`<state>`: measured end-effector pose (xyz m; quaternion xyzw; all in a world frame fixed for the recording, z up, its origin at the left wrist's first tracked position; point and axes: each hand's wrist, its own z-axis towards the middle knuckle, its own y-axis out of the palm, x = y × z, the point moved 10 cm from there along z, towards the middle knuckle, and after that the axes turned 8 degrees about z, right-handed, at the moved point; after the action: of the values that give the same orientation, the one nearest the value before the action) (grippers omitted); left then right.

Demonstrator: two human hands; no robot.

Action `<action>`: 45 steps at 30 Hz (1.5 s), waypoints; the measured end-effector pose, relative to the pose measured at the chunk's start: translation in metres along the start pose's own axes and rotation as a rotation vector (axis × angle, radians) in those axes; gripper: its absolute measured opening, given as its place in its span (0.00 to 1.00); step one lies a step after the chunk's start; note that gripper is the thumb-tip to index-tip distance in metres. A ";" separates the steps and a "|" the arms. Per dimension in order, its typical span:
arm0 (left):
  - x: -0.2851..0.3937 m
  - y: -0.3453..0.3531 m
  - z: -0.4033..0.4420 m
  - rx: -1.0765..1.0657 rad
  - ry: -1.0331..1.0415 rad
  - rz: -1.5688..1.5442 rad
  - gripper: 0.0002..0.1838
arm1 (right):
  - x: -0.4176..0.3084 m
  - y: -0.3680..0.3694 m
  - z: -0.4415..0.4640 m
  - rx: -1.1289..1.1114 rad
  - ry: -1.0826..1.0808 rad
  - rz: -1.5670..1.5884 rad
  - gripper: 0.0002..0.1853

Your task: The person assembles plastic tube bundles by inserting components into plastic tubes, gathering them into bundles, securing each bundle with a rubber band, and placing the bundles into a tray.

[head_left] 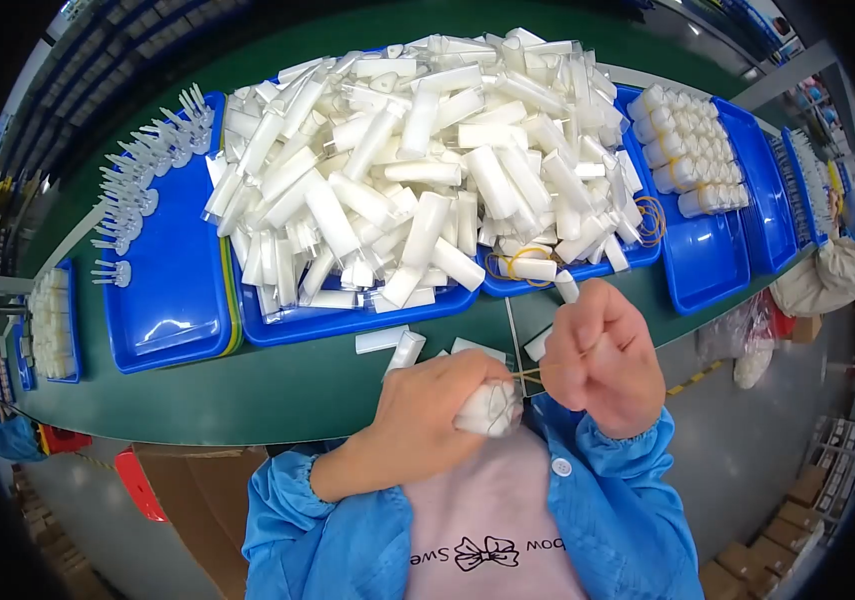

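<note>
A bundle of white wrapped rolls [489, 408] is held in my left hand [426, 418], its fingers wrapped round it, close to my chest. To its right, my right hand [608, 362] has its fingers pinched on a rubber band [530, 375], which stretches across to the bundle. Beyond both hands, a large heap of white rolls in clear wrappers [428, 170] overflows blue trays [368, 322]. More rubber bands [528, 264] lie at the heap's front right edge. A few loose rolls [406, 350] rest on the green table [318, 400] just beyond my left hand.
At the left, a blue tray [173, 290] has white plastic pieces [138, 180] along its edge. Banded bundles [688, 150] stand in a blue tray [705, 265] at the right. Farther left is another tray of white rolls [51, 320]. A cardboard box [198, 500] sits below the table.
</note>
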<state>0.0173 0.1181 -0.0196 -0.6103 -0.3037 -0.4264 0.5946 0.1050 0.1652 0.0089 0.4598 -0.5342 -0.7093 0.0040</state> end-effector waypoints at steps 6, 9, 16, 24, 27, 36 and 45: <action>-0.014 -0.006 0.007 -0.021 -0.098 -0.021 0.17 | 0.021 0.078 -0.034 -0.563 -0.506 -1.535 0.07; -0.022 -0.011 0.001 -0.081 -0.160 -0.402 0.16 | 0.023 0.091 -0.054 -0.787 -0.739 -1.705 0.11; -0.026 -0.008 -0.009 -0.053 -0.240 -1.257 0.27 | 0.006 0.028 -0.018 -0.265 -0.122 -1.670 0.07; -0.025 -0.002 -0.019 -0.032 -0.252 -1.266 0.48 | 0.005 0.042 -0.045 -0.771 -0.097 -0.072 0.09; -0.015 -0.017 -0.019 0.053 -0.009 -1.185 0.48 | 0.037 0.017 -0.040 -0.506 0.247 0.435 0.26; -0.002 -0.048 -0.015 0.311 -0.025 0.122 0.46 | 0.057 0.009 -0.012 -0.173 0.396 -0.184 0.34; 0.025 -0.031 -0.009 0.183 0.161 0.291 0.30 | -0.021 0.017 -0.028 -0.159 -0.290 -1.272 0.15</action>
<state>0.0000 0.1091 0.0166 -0.5552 -0.2013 -0.3539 0.7253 0.1273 0.1472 0.0347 0.5839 -0.0992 -0.6655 -0.4543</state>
